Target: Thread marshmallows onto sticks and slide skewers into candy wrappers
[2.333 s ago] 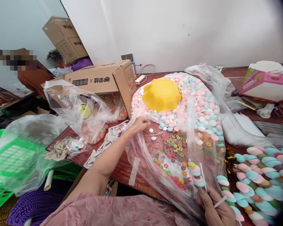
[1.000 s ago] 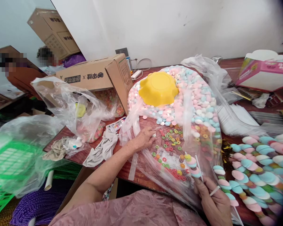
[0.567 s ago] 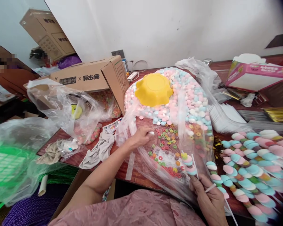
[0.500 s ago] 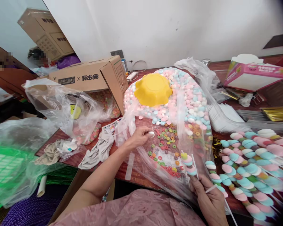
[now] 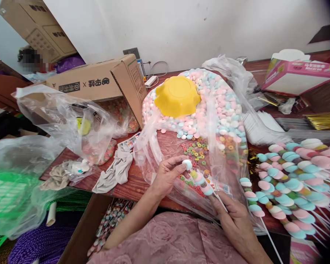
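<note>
Candy [image 5: 187, 164] pinched in the left hand's [image 5: 167, 175] fingers has come from beside the loose rings [image 5: 194, 150] to the top of the stick [image 5: 220, 202], which the right hand's [image 5: 233, 212] fingers grip. Picking-up therefore looks done; whether candy and stick touch, the view cannot tell.

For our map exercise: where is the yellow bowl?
The yellow bowl is upper-middle in the head view, on the sweets, right of the cardboard box.

It looks like a candy workshop: loose marshmallows [image 5: 229, 113], a cardboard box [image 5: 96, 82] and many candy sticks [image 5: 290, 187] share a table [image 5: 136, 187].
</note>
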`<state>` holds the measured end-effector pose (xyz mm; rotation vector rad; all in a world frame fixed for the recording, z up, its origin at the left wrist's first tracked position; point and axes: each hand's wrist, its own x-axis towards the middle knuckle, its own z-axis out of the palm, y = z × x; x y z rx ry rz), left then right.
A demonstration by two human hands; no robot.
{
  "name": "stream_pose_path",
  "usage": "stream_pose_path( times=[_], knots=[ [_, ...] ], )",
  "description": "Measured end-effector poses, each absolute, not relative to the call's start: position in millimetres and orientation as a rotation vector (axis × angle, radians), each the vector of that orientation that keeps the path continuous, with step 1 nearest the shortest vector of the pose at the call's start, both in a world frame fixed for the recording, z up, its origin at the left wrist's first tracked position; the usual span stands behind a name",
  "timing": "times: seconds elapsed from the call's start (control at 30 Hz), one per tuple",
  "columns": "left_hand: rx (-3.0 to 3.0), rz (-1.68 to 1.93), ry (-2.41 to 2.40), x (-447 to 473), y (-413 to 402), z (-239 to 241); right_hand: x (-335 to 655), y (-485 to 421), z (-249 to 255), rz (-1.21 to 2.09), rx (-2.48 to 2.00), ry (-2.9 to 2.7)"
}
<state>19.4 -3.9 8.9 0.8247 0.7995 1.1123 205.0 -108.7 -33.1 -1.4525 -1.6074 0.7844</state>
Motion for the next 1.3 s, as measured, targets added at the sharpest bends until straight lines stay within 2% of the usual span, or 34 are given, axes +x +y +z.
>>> stream_pose_path(
  times=[0.17,0.43,0.67,1.13,1.3],
  knots=[
    [0.969,1.184,0.811,22.6,-11.6,3.3,208.6,-112.5,-41.1,0.761,-1.477,-1.608],
    [1.233,1.307,0.952,20.9,-12.6,-3.3,201.5,-109.6,-19.9,0.596,-1.344,-1.728],
    [1.637,1.316,1.009,15.9,-16.8,-0.8,205.2,-109.6,-18.2,0.583,-1.420,-1.764],
    [1.551,1.486,0.979,36.4,-33.1,-0.7,185.8,-113.3,-22.8,0.827,-1.346,-1.499],
    [1.537,1.347,0.934,26.7,-28.2,-0.8,193.6,-114.0,-23.4,0.745,-1.445,-1.441]
  ],
)
